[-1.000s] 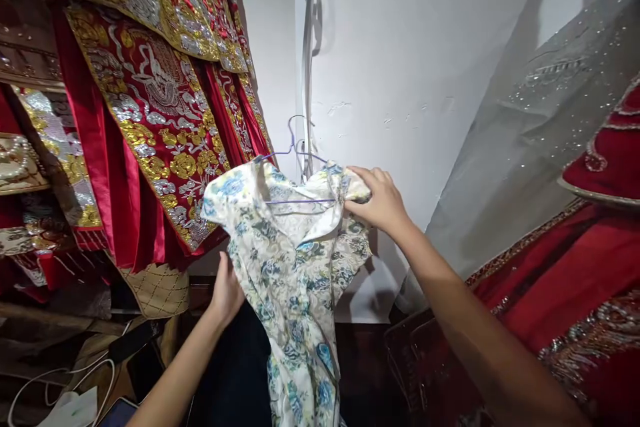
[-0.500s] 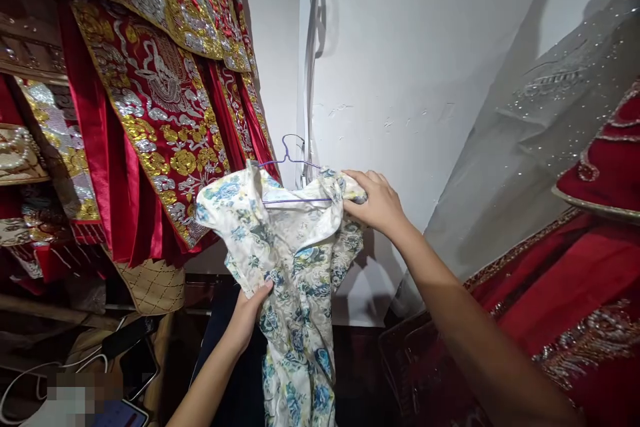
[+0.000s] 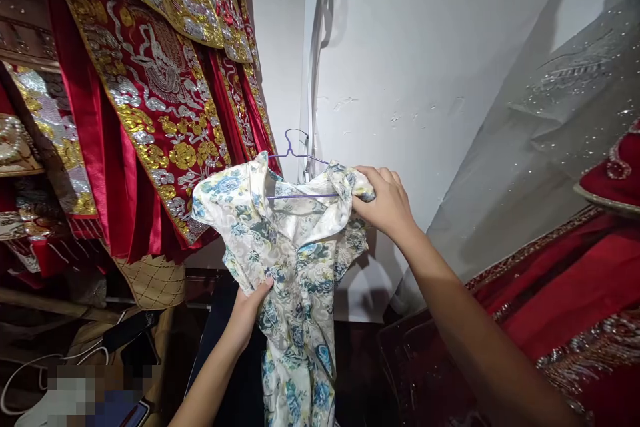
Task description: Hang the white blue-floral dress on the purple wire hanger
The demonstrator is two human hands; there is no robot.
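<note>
A white dress with blue and yellow flowers [image 3: 295,280] hangs from a thin purple hanger [image 3: 303,157], whose hook points up. The hanger's lower bar crosses the open neckline. My right hand [image 3: 385,203] is closed on the shoulder at the right side, pinching the cloth over the hanger's end. At the dress's left side, my left hand [image 3: 253,310] grips the bodice below the sleeve, thumb in front and the other fingers hidden behind the cloth.
Red gowns with gold and silver embroidery [image 3: 160,80] hang at the left. A sparkling sheer white fabric [image 3: 560,93] and a red beaded garment [image 3: 575,280] are at the right. Behind stands a white wall [image 3: 400,47]. White cables [image 3: 50,363] lie at lower left.
The right shoulder of the dress and my right hand have shifted slightly to the right. Both hands keep their hold, and the hanger sits a little higher in view.
</note>
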